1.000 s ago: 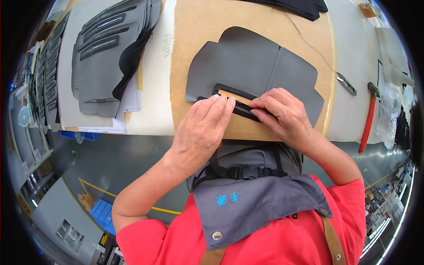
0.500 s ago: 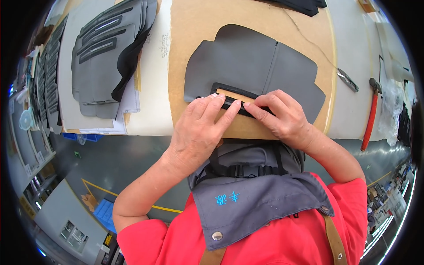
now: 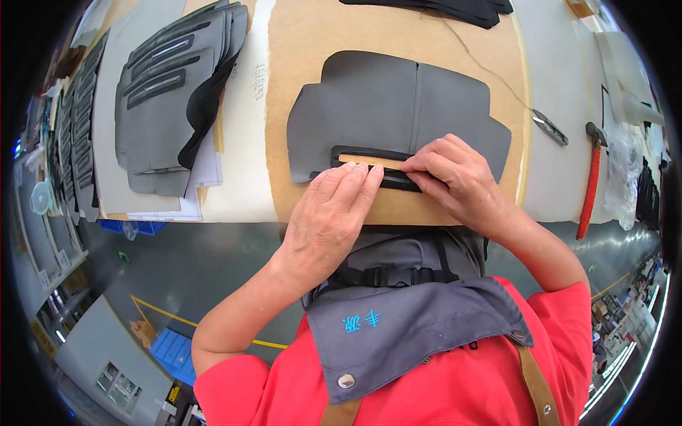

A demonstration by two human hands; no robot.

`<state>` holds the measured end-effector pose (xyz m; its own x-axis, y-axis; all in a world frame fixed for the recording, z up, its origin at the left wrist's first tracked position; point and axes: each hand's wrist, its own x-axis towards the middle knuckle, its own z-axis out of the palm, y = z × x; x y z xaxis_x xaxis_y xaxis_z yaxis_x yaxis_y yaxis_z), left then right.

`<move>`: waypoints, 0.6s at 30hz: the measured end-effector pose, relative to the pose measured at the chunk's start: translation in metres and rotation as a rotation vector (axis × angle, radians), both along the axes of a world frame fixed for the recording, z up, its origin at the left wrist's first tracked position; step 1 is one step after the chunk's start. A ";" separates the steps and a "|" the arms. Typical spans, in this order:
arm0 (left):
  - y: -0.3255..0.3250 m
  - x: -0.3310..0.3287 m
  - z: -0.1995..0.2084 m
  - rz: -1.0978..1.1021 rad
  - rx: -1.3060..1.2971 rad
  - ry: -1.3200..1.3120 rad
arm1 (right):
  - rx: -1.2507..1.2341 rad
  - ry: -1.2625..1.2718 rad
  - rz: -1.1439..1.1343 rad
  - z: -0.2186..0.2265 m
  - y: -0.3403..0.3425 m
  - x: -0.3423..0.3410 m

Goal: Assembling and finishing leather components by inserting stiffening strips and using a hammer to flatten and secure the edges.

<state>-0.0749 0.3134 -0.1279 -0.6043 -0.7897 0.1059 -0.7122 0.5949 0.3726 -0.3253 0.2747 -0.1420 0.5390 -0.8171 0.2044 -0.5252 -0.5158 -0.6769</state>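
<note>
Two blue apron characters (image 3: 352,324); left hand (image 3: 328,216) outstretched on black strip (image 3: 396,183), right hand (image 3: 462,181) pinching it

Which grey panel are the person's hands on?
The single grey panel lying flat on brown paper, with left hand and right hand at its black-edged slot; the other grey panels lie piled farther left, untouched.

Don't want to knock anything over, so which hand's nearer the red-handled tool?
Right. The right hand is left of the red-handled tool, apart from it; the left hand is farther left.
</note>
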 end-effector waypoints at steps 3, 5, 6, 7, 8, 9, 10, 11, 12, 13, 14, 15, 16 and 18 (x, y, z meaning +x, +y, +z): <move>0.001 0.000 0.000 0.014 0.028 0.020 | -0.086 -0.008 -0.003 -0.005 0.003 0.000; 0.001 -0.001 0.001 0.018 0.076 0.027 | -0.181 0.011 0.040 -0.008 0.004 -0.003; 0.002 -0.001 0.001 0.018 0.077 0.027 | -0.180 0.011 0.040 -0.011 0.006 -0.006; 0.003 -0.002 0.000 0.019 0.085 0.027 | -0.236 0.029 0.068 -0.014 0.007 -0.008; 0.003 -0.002 0.000 0.021 0.094 0.026 | -0.292 0.046 0.096 -0.016 0.007 -0.010; 0.004 -0.002 0.001 0.020 0.096 0.025 | -0.290 0.045 0.096 -0.015 0.007 -0.011; 0.004 -0.002 0.001 0.020 0.089 0.020 | -0.313 0.065 0.129 -0.014 0.006 -0.013; 0.004 -0.002 0.001 0.018 0.082 0.015 | -0.336 0.085 0.160 -0.013 0.006 -0.013; 0.005 -0.002 0.000 0.017 0.084 0.013 | -0.334 0.083 0.158 -0.012 0.006 -0.013; 0.006 -0.002 -0.001 0.015 0.052 -0.006 | -0.381 0.108 0.172 -0.011 0.006 -0.012; 0.006 -0.003 -0.001 0.012 0.018 -0.023 | -0.429 0.136 0.184 -0.010 0.007 -0.012; 0.006 -0.005 0.000 0.008 0.018 -0.023 | -0.428 0.136 0.180 -0.011 0.007 -0.012; 0.005 -0.007 0.002 0.006 -0.018 -0.052 | -0.443 0.136 0.183 -0.012 0.008 -0.012; 0.005 -0.010 0.002 0.007 -0.058 -0.085 | -0.462 0.132 0.189 -0.012 0.008 -0.012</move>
<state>-0.0853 0.3188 -0.1261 -0.6075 -0.7880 0.1003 -0.7440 0.6087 0.2756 -0.3369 0.2827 -0.1542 0.7141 -0.5433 0.4415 -0.4592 -0.8395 -0.2903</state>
